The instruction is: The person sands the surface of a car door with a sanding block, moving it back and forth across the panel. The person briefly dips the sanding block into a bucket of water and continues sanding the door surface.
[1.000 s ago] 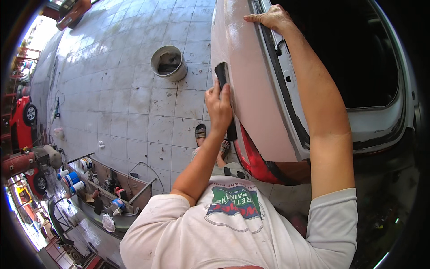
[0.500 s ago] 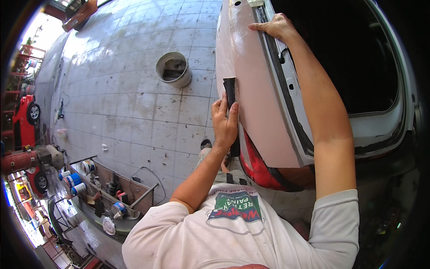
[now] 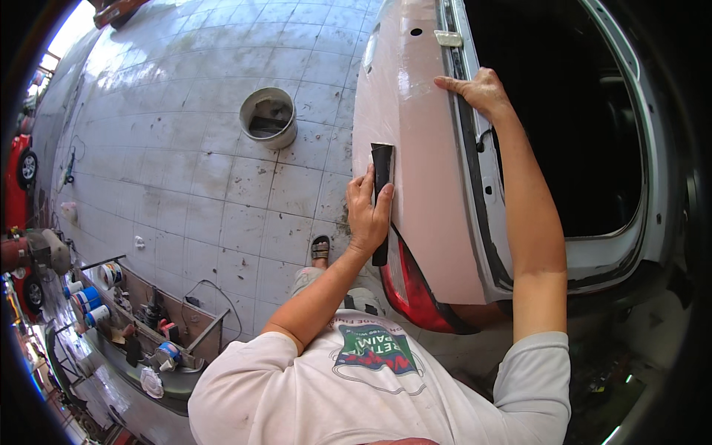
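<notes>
My left hand [image 3: 367, 215] presses a long sanding block wrapped in dark sandpaper [image 3: 382, 165] against the side of a car's rear panel [image 3: 426, 193]. Its fingers lie along the block, which runs lengthwise and shows above and below the hand. The panel is coated in dull pinkish filler or primer, with whiter, shiny patches toward its far end. Farther along, my right hand [image 3: 483, 93] grips the panel's inner edge by the dark rear opening. Its thumb stretches onto the pink surface, while its other fingers bend over the edge and are partly hidden.
A red tail light [image 3: 411, 289] sits at the panel's near end. A small pale block [image 3: 448, 38] rests on the far edge. On the tiled floor [image 3: 193, 133] stands a bucket [image 3: 268, 119]. At lower left, a tray [image 3: 185, 311] holds cans and tools.
The view has shifted, so the car's far end and the pale block show more fully. Both hands keep their hold; the sanding block sits slightly nearer to me along the panel.
</notes>
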The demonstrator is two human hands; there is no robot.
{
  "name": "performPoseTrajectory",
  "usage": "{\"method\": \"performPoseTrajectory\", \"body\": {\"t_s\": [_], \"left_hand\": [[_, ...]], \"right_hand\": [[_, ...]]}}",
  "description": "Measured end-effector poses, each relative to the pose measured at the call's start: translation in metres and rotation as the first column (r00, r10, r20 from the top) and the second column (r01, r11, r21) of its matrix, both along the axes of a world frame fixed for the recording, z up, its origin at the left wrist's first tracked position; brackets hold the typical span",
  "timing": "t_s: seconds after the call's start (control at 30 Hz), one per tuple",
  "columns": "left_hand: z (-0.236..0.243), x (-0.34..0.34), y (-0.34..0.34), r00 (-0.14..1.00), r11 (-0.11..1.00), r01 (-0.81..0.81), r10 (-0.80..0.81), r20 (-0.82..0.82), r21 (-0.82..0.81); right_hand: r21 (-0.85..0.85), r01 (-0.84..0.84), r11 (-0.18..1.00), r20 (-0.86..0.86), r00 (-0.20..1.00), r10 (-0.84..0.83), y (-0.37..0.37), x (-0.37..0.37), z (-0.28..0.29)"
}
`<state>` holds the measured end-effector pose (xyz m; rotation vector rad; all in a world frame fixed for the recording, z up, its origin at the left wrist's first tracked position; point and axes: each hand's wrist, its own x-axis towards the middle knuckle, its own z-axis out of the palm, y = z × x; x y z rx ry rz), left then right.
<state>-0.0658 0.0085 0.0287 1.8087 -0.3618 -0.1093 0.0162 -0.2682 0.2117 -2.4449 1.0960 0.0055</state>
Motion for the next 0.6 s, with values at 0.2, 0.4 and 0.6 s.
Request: {"method": "performPoseTrajectory", "body": {"t_s": [0.2, 0.4, 0.6], "left_hand": [[-0.086, 0.099, -0.034, 0.965, 0.995, -0.054, 0.074, -0.253, 0.083], [-0.085, 0.072, -0.029, 0.989, 0.983, 0.027, 0.0, -0.149, 0.184], [-0.024, 0.055, -0.02, 0.985, 0.995, -0.005, 0.023, -0.171, 0.102]], "right_hand": [[0.107, 0.005, 0.994, 0.001, 1.0, -0.005, 0.014, 0.006, 0.019], [0.009, 0.02, 1.0, 0.055, 0.998, -0.021, 0.02, 0.006, 0.018], [-0.027, 0.022, 0.999, 0.085, 0.996, -0.019, 0.012, 0.003, 0.012]]}}
